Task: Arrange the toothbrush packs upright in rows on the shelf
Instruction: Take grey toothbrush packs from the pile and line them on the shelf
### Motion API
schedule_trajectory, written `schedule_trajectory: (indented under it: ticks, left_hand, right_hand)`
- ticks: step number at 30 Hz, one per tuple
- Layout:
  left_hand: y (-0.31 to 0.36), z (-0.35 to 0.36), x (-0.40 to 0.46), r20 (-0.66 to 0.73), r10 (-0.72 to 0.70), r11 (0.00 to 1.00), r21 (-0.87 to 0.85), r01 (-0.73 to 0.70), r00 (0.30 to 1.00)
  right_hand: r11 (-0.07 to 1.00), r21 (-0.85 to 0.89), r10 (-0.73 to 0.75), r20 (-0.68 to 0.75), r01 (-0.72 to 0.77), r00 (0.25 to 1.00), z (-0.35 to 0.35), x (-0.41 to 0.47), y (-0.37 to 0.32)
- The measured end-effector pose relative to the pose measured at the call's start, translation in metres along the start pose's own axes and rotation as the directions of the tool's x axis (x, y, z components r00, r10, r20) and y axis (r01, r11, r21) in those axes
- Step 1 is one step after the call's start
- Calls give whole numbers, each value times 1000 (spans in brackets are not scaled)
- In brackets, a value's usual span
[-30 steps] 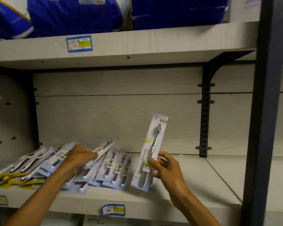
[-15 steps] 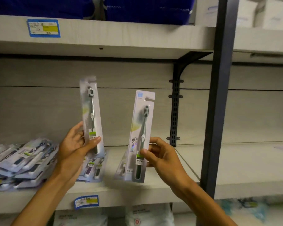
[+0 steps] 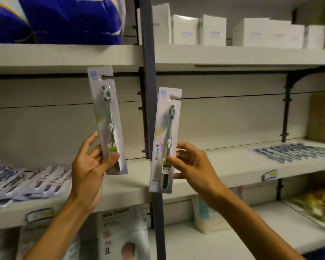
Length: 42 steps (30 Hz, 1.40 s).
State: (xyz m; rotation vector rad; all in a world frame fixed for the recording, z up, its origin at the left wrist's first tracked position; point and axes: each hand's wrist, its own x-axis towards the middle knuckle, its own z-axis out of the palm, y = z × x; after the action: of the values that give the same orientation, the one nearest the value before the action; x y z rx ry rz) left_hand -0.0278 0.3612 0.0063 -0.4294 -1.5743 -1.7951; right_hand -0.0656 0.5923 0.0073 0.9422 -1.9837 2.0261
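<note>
My left hand [image 3: 91,167] grips the lower end of a toothbrush pack [image 3: 105,109], held upright in the air in front of the shelf's back panel. My right hand [image 3: 190,164] pinches a second upright toothbrush pack [image 3: 166,132] with a dark green brush, in front of the dark upright post. A loose pile of toothbrush packs [image 3: 24,182] lies flat on the middle shelf [image 3: 124,184] at the left. More packs [image 3: 296,152] lie flat in a row on the shelf section to the right.
A dark metal post [image 3: 148,53] splits the shelving into two bays. Blue bags [image 3: 69,17] and white boxes [image 3: 212,30] fill the top shelf. Diaper packs [image 3: 118,233] stand below. Price tags [image 3: 38,213] hang on the shelf edge.
The view has swung right, so the post and the right bay now show. Both hands have lifted their packs a little higher; the left pack came up from the pile a second ago.
</note>
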Motion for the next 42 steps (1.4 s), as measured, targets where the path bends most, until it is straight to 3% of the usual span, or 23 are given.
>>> schedule_trajectory:
  ticks: [11, 20, 25, 31, 42]
  left_hand:
    - [-35, 192, -55, 148, -70, 997, -28, 75, 986]
    - [-101, 277, -59, 167, -175, 984, -7, 178, 970]
    - [-145, 312, -36, 132, -157, 988, 9, 157, 979]
    - [-199, 354, 7, 82, -154, 988, -13, 156, 985]
    - [-272, 392, 59, -7, -233, 969, -86, 231, 973]
  right_hand:
    - [984, -75, 141, -206, -160, 968, -187, -62, -13]
    - [950, -155, 210, -331, -273, 920, -288, -46, 5]
    - [923, -174, 258, -381, -343, 888, -345, -8, 28]
    - [873, -244, 323, -359, -422, 876, -401, 61, 61]
    - [689, -429, 502, -299, -584, 812, -458, 152, 157]
